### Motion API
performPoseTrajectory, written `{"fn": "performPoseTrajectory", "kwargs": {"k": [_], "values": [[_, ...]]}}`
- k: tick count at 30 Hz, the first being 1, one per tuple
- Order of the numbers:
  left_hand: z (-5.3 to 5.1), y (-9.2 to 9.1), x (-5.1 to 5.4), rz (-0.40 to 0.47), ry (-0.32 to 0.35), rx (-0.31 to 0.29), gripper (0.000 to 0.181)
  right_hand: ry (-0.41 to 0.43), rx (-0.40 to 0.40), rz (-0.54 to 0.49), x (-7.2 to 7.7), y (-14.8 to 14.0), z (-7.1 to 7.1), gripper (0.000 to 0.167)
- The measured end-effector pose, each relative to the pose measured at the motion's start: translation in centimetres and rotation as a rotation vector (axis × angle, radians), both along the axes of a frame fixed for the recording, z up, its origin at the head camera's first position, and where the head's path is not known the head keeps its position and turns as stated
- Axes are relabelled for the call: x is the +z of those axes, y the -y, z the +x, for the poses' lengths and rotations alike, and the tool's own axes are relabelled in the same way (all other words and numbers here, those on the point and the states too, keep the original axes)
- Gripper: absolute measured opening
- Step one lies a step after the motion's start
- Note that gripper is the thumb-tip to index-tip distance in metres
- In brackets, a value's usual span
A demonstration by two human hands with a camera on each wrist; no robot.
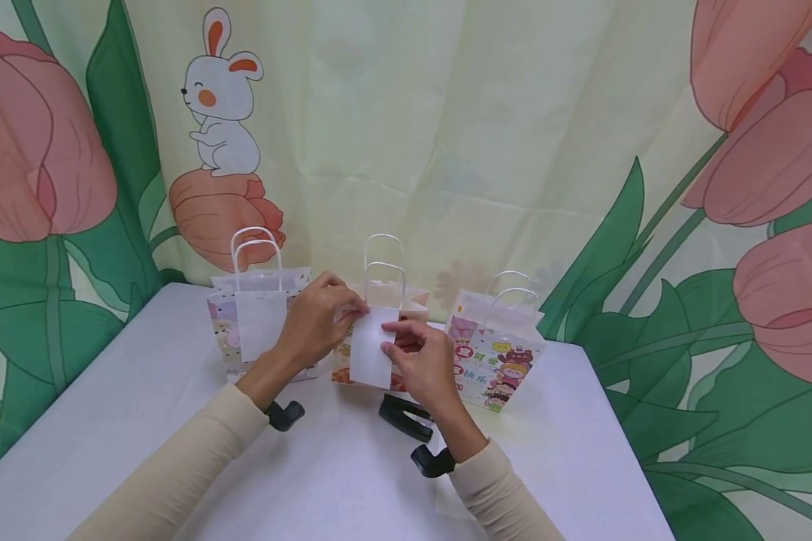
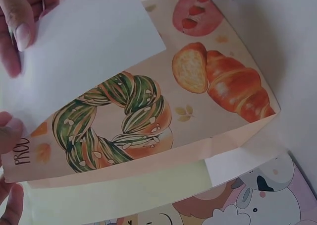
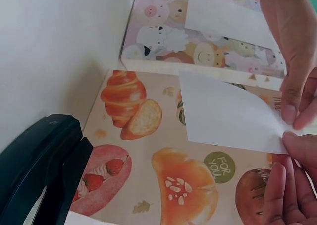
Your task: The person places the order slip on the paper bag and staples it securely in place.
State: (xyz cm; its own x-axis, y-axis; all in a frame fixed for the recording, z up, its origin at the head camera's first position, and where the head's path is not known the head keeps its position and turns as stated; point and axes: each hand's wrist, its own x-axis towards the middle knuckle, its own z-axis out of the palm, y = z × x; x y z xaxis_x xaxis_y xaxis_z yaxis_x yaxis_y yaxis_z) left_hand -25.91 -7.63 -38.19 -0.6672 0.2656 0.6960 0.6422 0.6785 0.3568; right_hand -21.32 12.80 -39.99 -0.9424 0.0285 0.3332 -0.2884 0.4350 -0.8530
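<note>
A white paper slip [image 1: 372, 349] lies against the front of the middle gift bag [image 1: 345, 368], which is printed with breads and has white handles. Near the bag's rim, my left hand [image 1: 318, 315] pinches the slip's upper left corner; in the left wrist view its thumb [image 2: 10, 133] is over the front and fingers show below the rim. My right hand [image 1: 425, 361] touches the slip's right side with thumb and forefinger, the other fingers bent. The slip's lower part stands slightly off the bag in the right wrist view.
A black stapler [image 1: 406, 417] lies before the middle bag. At the left stands an animal-print bag [image 1: 223, 330] with a white slip [image 1: 260, 327] on its front. A cartoon bag [image 1: 494, 368] stands at the right. Behind the white table [image 1: 338, 481] hangs a flowered curtain [image 1: 446, 113].
</note>
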Motion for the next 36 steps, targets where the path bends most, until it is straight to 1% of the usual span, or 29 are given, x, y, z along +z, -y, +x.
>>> {"fn": "performPoseTrajectory", "kwargs": {"k": [9, 15, 20, 24, 30, 34, 36], "values": [[0.0, -0.1, 0.1, 0.007, 0.010, 0.000, 0.013, 0.010, 0.001, 0.008, -0.3, -0.5, 0.2, 0.022], [0.0, -0.1, 0.1, 0.016, 0.023, 0.001, 0.013, 0.042, -0.012, 0.043, -1.3, -1.4, 0.7, 0.022], [-0.1, -0.1, 0.0, 0.027, 0.023, -0.003, 0.013, 0.073, -0.007, 0.064, -2.1, -2.3, 1.3, 0.027], [-0.1, -0.1, -0.1, 0.036, 0.020, -0.009, 0.012, 0.109, 0.009, 0.104, -2.7, -2.9, 1.7, 0.031], [-0.1, -0.1, -0.1, 0.026, 0.010, -0.004, 0.011, 0.185, 0.025, 0.182, -3.7, -3.7, 2.2, 0.037], [0.0, -0.1, -0.1, 0.024, 0.011, -0.003, 0.011, 0.224, 0.035, 0.202, -4.2, -4.1, 2.3, 0.042], [-0.1, -0.2, -0.1, 0.025, 0.016, -0.005, 0.011, 0.230, 0.045, 0.206, -4.5, -4.4, 2.4, 0.044]]}}
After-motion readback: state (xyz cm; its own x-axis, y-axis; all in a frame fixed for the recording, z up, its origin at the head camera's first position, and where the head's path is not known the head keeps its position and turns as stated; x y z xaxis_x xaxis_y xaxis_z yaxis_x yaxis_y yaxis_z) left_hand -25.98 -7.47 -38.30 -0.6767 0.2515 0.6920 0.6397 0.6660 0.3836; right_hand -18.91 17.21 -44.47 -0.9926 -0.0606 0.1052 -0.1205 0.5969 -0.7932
